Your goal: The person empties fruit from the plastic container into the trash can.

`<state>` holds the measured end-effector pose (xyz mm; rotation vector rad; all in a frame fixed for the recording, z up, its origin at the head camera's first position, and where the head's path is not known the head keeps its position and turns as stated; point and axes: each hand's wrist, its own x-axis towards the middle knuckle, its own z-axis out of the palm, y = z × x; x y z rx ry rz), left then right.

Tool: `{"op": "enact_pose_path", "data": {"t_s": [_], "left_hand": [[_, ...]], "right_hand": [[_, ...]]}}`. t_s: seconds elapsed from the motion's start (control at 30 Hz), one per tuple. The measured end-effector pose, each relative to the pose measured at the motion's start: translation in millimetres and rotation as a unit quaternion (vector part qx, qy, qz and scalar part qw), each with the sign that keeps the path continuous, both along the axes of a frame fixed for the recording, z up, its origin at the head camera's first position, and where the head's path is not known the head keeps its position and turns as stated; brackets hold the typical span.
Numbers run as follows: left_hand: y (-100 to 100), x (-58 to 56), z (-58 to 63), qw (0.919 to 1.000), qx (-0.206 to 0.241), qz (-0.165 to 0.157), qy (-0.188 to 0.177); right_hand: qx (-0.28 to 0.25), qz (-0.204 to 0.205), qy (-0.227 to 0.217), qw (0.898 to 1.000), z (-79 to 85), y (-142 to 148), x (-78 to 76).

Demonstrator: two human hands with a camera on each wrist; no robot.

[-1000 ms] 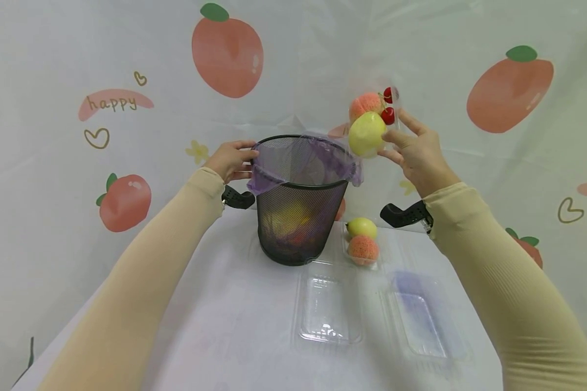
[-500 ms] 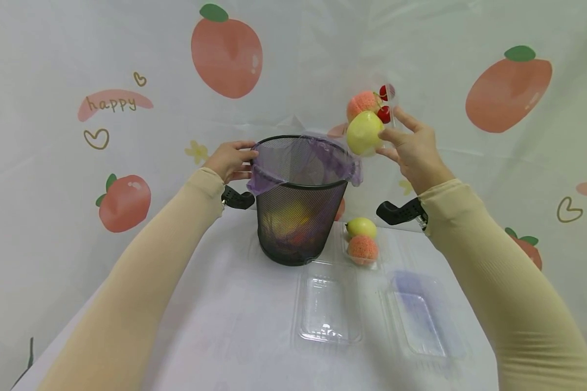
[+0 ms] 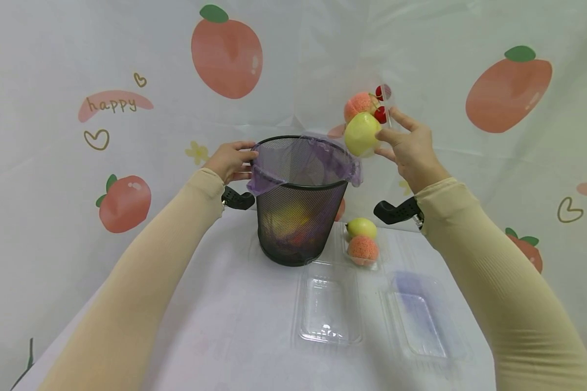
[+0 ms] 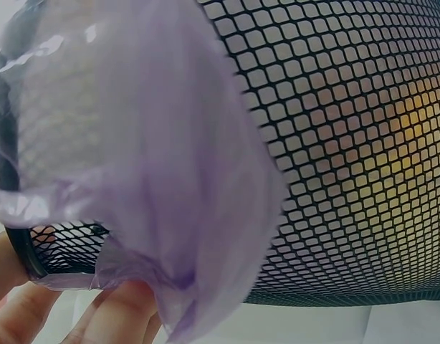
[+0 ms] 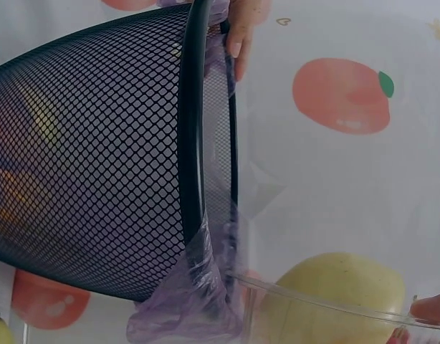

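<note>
My left hand grips the left rim of a black wire-mesh wastebasket, lined with a thin purple plastic bag folded over the rim. Blurred yellow and red things show through the mesh. Above the basket's right rim, my right hand holds a tilted clear plastic container by its side. In it are a yellow-green fruit, a peach and two red cherries. The container's clear edge shows beside the basket's rim in the right wrist view.
Right of the basket, a clear box on the table holds a yellow-green fruit and a peach. Two clear plastic trays, one in front and another further right, lie nearer. A fruit-printed cloth hangs behind.
My right hand has moved slightly left with the container of fruit, closer over the wastebasket's right rim. My left hand has stayed on the rim.
</note>
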<state>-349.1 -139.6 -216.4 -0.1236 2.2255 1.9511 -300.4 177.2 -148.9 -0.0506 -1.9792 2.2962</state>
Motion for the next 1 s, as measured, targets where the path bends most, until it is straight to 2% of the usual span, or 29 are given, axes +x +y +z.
{"op": "enact_pose_path", "data": {"t_s": [1.0], "left_hand": [[0.0, 0.3, 0.6, 1.0000, 0.006, -0.004, 0.001]], "right_hand": [[0.045, -0.015, 0.008, 0.999, 2.1, -7.7, -1.4]]}}
